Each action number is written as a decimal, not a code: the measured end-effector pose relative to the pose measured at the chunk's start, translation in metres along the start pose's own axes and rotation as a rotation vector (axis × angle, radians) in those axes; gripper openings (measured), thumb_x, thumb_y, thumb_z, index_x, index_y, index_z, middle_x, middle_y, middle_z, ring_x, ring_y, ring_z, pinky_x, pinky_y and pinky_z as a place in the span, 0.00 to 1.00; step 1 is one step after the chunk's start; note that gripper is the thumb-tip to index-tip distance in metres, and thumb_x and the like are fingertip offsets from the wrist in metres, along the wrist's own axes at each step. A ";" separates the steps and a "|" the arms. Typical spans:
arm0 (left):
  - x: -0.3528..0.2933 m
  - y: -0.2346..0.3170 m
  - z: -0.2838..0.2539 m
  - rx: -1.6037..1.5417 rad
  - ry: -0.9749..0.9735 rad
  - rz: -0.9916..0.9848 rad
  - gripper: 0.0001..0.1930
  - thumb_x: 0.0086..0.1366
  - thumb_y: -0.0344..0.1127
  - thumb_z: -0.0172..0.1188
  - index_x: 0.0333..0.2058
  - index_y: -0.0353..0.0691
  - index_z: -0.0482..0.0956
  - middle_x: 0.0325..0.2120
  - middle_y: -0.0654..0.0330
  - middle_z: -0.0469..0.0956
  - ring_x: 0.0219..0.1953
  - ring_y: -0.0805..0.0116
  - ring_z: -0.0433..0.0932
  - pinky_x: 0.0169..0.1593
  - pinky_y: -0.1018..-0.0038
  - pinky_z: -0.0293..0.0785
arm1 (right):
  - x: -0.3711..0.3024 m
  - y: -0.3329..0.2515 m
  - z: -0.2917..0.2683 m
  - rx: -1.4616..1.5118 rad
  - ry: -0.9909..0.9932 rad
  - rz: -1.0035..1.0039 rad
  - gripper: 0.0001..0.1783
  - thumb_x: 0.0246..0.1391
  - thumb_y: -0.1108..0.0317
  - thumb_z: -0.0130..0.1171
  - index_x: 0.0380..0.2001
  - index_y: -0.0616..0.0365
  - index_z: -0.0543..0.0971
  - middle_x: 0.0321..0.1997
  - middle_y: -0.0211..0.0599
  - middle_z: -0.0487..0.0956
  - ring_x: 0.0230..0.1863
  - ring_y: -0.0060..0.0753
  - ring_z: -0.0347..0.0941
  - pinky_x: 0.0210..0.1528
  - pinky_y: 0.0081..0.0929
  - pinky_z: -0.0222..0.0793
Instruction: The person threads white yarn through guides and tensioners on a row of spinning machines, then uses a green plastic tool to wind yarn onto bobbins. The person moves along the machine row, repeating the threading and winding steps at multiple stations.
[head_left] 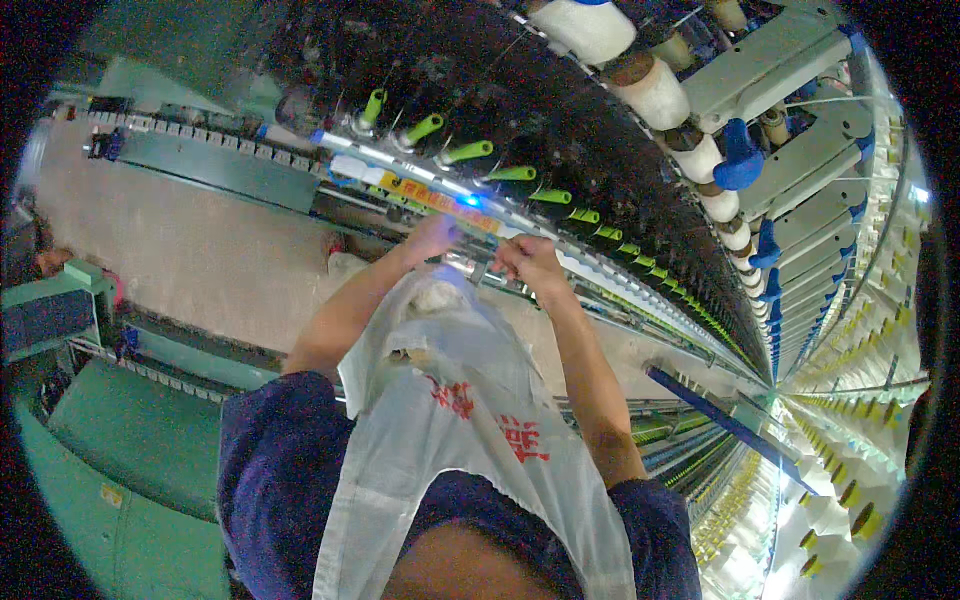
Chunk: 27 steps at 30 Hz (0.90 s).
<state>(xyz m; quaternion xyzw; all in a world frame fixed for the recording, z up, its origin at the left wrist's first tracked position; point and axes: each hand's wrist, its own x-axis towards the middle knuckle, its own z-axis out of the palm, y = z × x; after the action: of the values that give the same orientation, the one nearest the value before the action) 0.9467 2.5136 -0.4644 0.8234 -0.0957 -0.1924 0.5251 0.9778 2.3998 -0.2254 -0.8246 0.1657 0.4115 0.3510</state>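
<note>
Head view: I note the blurred left hand (432,240), grip unreadable, and the right hand (530,262), fingers curled narrow, contents uncertain. Both are just before the spinning frame's metal rail (400,167) and yellow label strip (440,204), presumably held close together for fine fingerwork.

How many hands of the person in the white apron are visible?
2: the left hand, blurred, near the middle of the yellow strip; the right hand, near its right end.
</note>
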 end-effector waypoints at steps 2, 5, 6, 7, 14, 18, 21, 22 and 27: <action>0.004 0.058 -0.028 0.094 -0.054 0.178 0.13 0.57 0.43 0.57 0.36 0.42 0.80 0.30 0.53 0.79 0.31 0.53 0.79 0.37 0.62 0.75 | -0.026 -0.005 -0.008 0.130 0.054 -0.053 0.07 0.53 0.67 0.57 0.32 0.58 0.77 0.27 0.33 0.79 0.25 0.22 0.73 0.27 0.17 0.67; 0.009 0.155 -0.060 -0.215 0.171 0.560 0.11 0.59 0.41 0.54 0.35 0.43 0.80 0.39 0.53 0.77 0.37 0.54 0.78 0.40 0.62 0.74 | -0.115 -0.048 -0.081 -0.128 0.514 -0.577 0.16 0.50 0.68 0.61 0.43 0.59 0.75 0.28 0.25 0.76 0.29 0.18 0.71 0.33 0.15 0.66; 0.014 0.181 -0.071 -0.291 0.339 0.758 0.12 0.59 0.42 0.55 0.35 0.42 0.81 0.44 0.54 0.76 0.40 0.55 0.78 0.41 0.64 0.74 | -0.140 -0.069 -0.107 -0.303 0.609 -0.660 0.21 0.46 0.72 0.65 0.46 0.56 0.74 0.29 0.28 0.77 0.31 0.20 0.72 0.33 0.19 0.68; 0.019 0.199 -0.081 -0.324 0.281 0.644 0.14 0.58 0.44 0.56 0.37 0.42 0.80 0.47 0.54 0.74 0.42 0.55 0.77 0.44 0.64 0.74 | -0.157 -0.086 -0.128 -0.465 0.806 -0.544 0.20 0.47 0.72 0.64 0.46 0.54 0.75 0.29 0.27 0.77 0.29 0.19 0.70 0.33 0.18 0.67; 0.056 0.217 -0.110 -0.267 0.303 0.451 0.21 0.55 0.51 0.57 0.41 0.43 0.80 0.51 0.51 0.72 0.48 0.53 0.74 0.53 0.61 0.68 | -0.091 -0.140 -0.181 -0.929 0.851 -0.895 0.12 0.46 0.70 0.59 0.37 0.59 0.78 0.34 0.40 0.79 0.36 0.36 0.75 0.39 0.27 0.69; 0.055 0.201 -0.106 -0.305 0.199 0.441 0.20 0.56 0.50 0.58 0.40 0.42 0.80 0.44 0.53 0.76 0.44 0.53 0.76 0.49 0.64 0.72 | -0.068 -0.130 -0.184 -1.033 1.126 -0.825 0.14 0.39 0.67 0.66 0.31 0.60 0.76 0.30 0.46 0.78 0.33 0.46 0.75 0.36 0.33 0.69; 0.046 0.199 -0.102 -0.295 0.317 0.489 0.21 0.56 0.51 0.58 0.41 0.42 0.80 0.43 0.54 0.77 0.44 0.53 0.76 0.49 0.64 0.72 | -0.078 -0.131 -0.172 -1.066 1.123 -0.899 0.15 0.40 0.63 0.67 0.28 0.62 0.77 0.28 0.46 0.77 0.29 0.50 0.74 0.33 0.36 0.68; 0.041 0.199 -0.102 -0.316 0.331 0.496 0.20 0.55 0.51 0.58 0.40 0.42 0.80 0.42 0.54 0.77 0.43 0.52 0.76 0.48 0.62 0.72 | -0.084 -0.132 -0.163 -1.102 1.128 -0.932 0.15 0.41 0.62 0.67 0.27 0.62 0.77 0.27 0.45 0.77 0.28 0.50 0.73 0.32 0.37 0.68; -0.021 0.189 -0.128 -0.362 0.208 0.586 0.13 0.56 0.40 0.58 0.35 0.36 0.77 0.30 0.48 0.78 0.33 0.47 0.77 0.37 0.58 0.74 | -0.109 -0.110 -0.088 -0.756 1.302 -0.444 0.14 0.43 0.62 0.67 0.28 0.61 0.77 0.26 0.44 0.77 0.31 0.45 0.73 0.34 0.35 0.67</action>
<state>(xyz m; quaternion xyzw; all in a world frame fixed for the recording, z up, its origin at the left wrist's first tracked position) 0.9890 2.5454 -0.2412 0.6698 -0.2379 0.0374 0.7024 1.0231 2.4119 -0.0531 -0.9772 0.0183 -0.2061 -0.0473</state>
